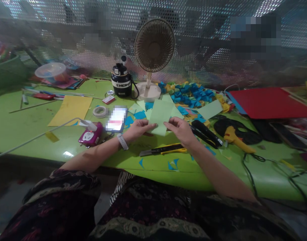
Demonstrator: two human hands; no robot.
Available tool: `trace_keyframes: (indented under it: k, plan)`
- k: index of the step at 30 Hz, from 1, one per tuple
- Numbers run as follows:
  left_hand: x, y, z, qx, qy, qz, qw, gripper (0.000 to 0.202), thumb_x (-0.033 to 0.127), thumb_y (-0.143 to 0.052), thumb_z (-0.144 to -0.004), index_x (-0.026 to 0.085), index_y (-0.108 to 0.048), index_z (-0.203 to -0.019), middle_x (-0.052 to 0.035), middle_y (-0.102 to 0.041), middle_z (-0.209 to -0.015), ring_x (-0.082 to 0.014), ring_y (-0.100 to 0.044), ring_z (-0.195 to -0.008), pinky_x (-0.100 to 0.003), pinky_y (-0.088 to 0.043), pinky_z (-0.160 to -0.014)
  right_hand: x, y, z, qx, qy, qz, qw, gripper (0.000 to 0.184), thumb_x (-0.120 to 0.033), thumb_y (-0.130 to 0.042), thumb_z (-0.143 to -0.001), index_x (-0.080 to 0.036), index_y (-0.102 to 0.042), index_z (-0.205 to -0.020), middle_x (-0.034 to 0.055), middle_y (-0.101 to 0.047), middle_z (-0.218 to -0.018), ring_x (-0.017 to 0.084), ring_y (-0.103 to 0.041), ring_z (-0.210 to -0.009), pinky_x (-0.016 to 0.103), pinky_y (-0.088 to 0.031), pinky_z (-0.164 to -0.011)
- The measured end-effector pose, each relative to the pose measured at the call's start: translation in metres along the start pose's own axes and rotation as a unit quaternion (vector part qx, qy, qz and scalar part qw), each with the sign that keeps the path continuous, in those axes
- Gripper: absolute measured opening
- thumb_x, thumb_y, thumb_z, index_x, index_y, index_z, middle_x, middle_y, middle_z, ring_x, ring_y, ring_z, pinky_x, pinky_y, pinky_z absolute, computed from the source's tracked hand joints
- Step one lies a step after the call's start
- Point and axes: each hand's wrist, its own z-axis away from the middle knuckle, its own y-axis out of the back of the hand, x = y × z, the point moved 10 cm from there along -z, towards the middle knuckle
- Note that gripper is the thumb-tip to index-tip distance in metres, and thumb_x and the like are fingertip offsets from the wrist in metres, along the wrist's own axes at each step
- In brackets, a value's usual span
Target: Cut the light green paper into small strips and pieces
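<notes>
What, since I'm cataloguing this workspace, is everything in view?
table: 1, green, throughout
mesh: 1, grey, behind
fan: 1, brown and white, back centre
bottle: 1, black, left of fan
scraps: many, mostly blue, right of fan
red sheet: 1, red, right
tub: 1, clear, back left
yellow sheet: 1, yellow, left
tape roll: 1, whitish, left
box: 1, red and white, left
lit phone: 1, white screen, left
socket: 1, purple, left
stapler: 1, black, right
glue gun: 1, yellow, right
knife: 1, black and yellow, front
green paper: 1, pale green, centre
wristband: 1, pale, left wrist
left hand: 1, bare, pinching paper
right hand: 1, bare, pinching paper
</notes>
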Motion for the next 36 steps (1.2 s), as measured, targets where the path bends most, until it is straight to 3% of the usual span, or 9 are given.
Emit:
trace_keyframes:
  k: [11,17,24,32,36]
  plan:
    - [0.003,0.000,0.000,-0.003,-0.022,-0.024,0.999,0.036,0.044,-0.078,-0.077,0.011,-0.071,-0.090,-0.0055,-0.070,-0.084,-0.0127,-0.065,-0.075,-0.028,-0.060,-0.068,0.005,-0.002,-0.002,-0.005,-0.014,-0.021,1.000,0.046,-0.057,-0.083,-0.060,-0.020,-0.058,-0.069,-0.0031,-0.056,-0.064,0.012,-0.053,-0.062,0.029,-0.048,-0.062]
    - [0.002,-0.002,0.003,-0.003,0.000,-0.019,1.000,0.039,0.044,-0.079,-0.075,0.011,-0.072,-0.093,-0.0071,-0.072,-0.090,-0.0136,-0.067,-0.076,-0.028,-0.061,-0.066,0.003,0.000,-0.002,0.005,0.010,-0.009,1.000,0.047,-0.060,-0.081,-0.061,-0.021,-0.056,-0.066,-0.0043,-0.053,-0.059,0.012,-0.049,-0.058,0.028,-0.045,-0.059]
    - [-0.006,-0.007,0.005,-0.036,0.064,-0.014,0.997,0.032,0.027,-0.085,-0.071,0.010,-0.074,-0.097,-0.0111,-0.076,-0.094,-0.0154,-0.071,-0.077,-0.026,-0.060,-0.066,-0.001,0.001,0.000,0.011,0.030,0.044,0.999,0.046,-0.061,-0.077,-0.066,-0.021,-0.055,-0.066,-0.0035,-0.053,-0.060,0.012,-0.048,-0.058,0.028,-0.040,-0.057]
    - [-0.013,-0.015,0.005,-0.097,0.089,-0.020,0.991,0.031,0.023,-0.085,-0.070,0.010,-0.073,-0.096,-0.0129,-0.077,-0.094,-0.0177,-0.074,-0.080,-0.028,-0.060,-0.072,-0.005,0.000,0.002,0.013,0.048,0.064,0.997,0.046,-0.063,-0.074,-0.069,-0.021,-0.054,-0.066,-0.0036,-0.051,-0.060,0.013,-0.047,-0.058,0.028,-0.040,-0.058]
    - [-0.011,-0.012,0.002,-0.081,0.065,-0.022,0.994,0.033,0.024,-0.085,-0.070,0.011,-0.074,-0.097,-0.0121,-0.077,-0.097,-0.0163,-0.073,-0.080,-0.031,-0.060,-0.076,-0.002,0.001,0.001,0.012,0.021,0.034,0.999,0.046,-0.061,-0.076,-0.067,-0.021,-0.055,-0.067,-0.0039,-0.052,-0.060,0.012,-0.049,-0.058,0.027,-0.042,-0.058]
